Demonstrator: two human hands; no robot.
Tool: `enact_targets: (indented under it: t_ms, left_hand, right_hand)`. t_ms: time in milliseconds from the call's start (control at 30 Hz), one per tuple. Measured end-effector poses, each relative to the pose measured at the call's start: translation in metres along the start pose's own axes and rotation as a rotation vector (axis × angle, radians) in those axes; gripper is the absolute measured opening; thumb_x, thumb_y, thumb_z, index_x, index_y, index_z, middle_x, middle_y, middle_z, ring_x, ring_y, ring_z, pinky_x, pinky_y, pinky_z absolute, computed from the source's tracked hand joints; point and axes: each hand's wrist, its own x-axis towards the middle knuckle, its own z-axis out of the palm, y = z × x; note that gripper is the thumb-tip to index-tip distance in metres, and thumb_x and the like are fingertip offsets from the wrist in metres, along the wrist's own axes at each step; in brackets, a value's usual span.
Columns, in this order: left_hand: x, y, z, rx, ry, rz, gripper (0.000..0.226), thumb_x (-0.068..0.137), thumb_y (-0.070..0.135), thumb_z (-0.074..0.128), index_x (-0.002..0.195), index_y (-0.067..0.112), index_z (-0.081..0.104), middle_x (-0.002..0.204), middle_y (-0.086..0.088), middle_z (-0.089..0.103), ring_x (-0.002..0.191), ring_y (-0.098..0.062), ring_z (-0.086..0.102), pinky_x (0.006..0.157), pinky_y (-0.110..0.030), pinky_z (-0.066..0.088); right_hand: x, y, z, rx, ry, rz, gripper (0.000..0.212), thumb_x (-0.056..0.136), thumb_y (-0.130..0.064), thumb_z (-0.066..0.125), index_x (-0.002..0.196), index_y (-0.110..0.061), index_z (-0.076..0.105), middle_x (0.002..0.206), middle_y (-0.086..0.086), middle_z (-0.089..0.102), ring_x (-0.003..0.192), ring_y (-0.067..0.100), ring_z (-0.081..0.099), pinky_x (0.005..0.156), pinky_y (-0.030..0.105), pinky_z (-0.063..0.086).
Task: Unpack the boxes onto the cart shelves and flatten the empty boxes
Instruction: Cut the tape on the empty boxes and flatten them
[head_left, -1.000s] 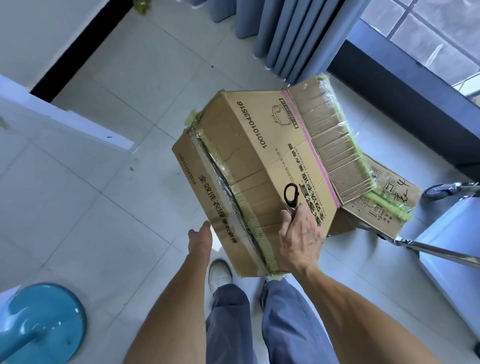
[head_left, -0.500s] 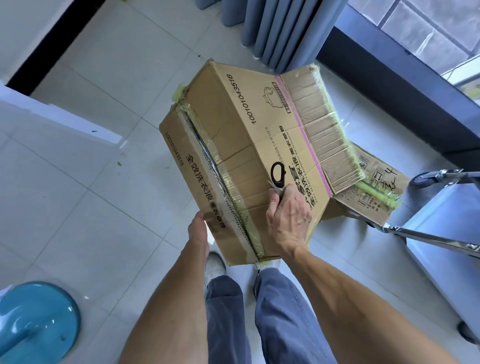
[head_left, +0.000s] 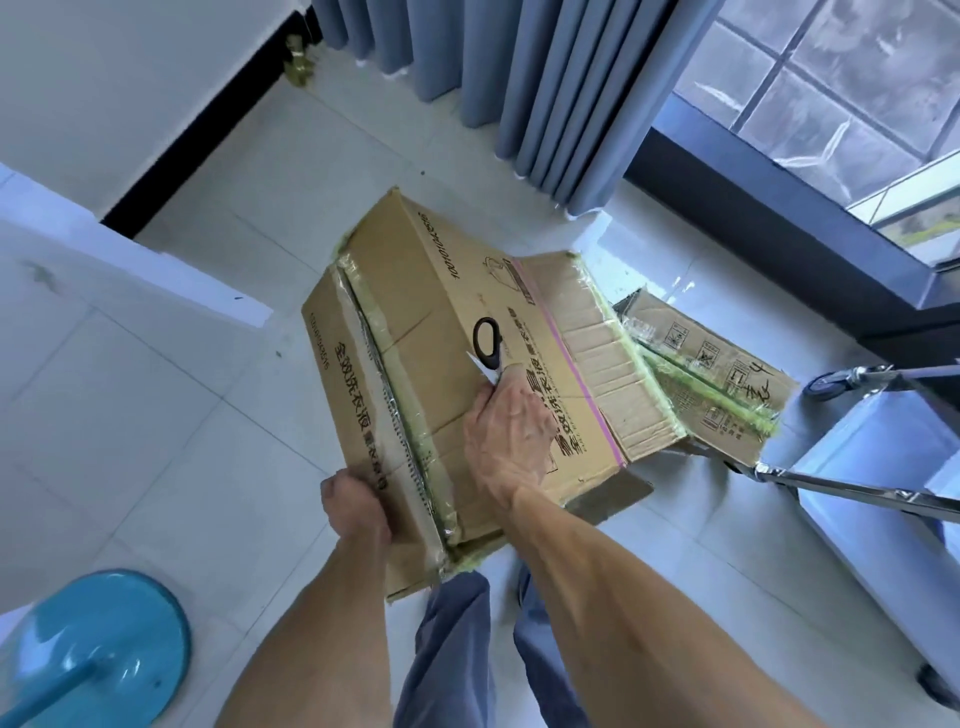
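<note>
Since a second earlier, the left hand had gripped the taped brown cardboard box, the right hand holding black-handled scissors.

Scissors blades hidden inside right hand

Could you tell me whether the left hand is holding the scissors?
No, the scissors are in the right hand; the left hand grips the cardboard box.

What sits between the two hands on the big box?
In the head view, the taped centre seam of the cardboard box runs between the left hand and right hand.
</note>
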Motion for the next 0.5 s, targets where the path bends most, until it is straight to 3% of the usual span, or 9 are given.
enact_targets:
  t_ms: [133,200,333,400,500]
  left_hand:
    - [-0.016,-0.004,-0.021,0.064,0.017,0.042,0.047,0.1,0.027,0.03,0.132,-0.003,0.049,0.133,-0.026,0.052,0.119,-0.04,0.053,0.1,-0.046,0.045]
    - [-0.022,-0.006,-0.024,0.065,0.075,0.029,0.046,0.099,0.027,0.03,0.129,0.001,0.053,0.129,-0.023,0.057,0.115,-0.04,0.055,0.096,-0.044,0.045]
    - [-0.028,-0.009,-0.038,0.034,0.267,0.047,0.044,0.091,0.03,0.032,0.118,0.013,0.062,0.119,-0.017,0.063,0.103,-0.037,0.056,0.087,-0.043,0.04]
    - [-0.025,-0.003,-0.057,0.057,0.321,0.09,0.042,0.09,0.034,0.03,0.113,0.016,0.06,0.116,-0.018,0.063,0.098,-0.037,0.055,0.083,-0.043,0.04]
    - [-0.011,0.014,-0.089,0.12,0.37,0.204,0.035,0.094,0.037,0.03,0.103,0.014,0.054,0.107,-0.019,0.063,0.085,-0.032,0.05,0.076,-0.04,0.038]
  right_hand:
    - [-0.01,-0.018,-0.017,-0.065,-0.022,-0.024,0.02,0.103,-0.026,0.034,0.083,-0.022,0.035,0.057,-0.009,0.037,0.053,0.01,0.041,0.056,0.029,0.031]
    - [-0.013,-0.023,-0.025,-0.097,0.003,-0.058,0.021,0.101,-0.03,0.034,0.081,-0.021,0.034,0.053,-0.009,0.032,0.047,0.009,0.033,0.052,0.029,0.028]
    - [-0.031,-0.02,-0.034,-0.115,-0.028,-0.105,0.021,0.098,-0.034,0.036,0.084,-0.019,0.038,0.052,-0.008,0.032,0.053,0.019,0.045,0.06,0.032,0.036]
    - [-0.045,-0.017,-0.034,-0.042,-0.051,-0.124,0.018,0.097,-0.031,0.038,0.085,-0.018,0.038,0.057,-0.004,0.046,0.058,0.023,0.051,0.062,0.033,0.037]
    - [-0.062,-0.019,-0.023,0.074,-0.095,-0.076,0.016,0.097,-0.029,0.042,0.094,-0.015,0.048,0.083,0.01,0.066,0.08,0.031,0.061,0.069,0.037,0.035]
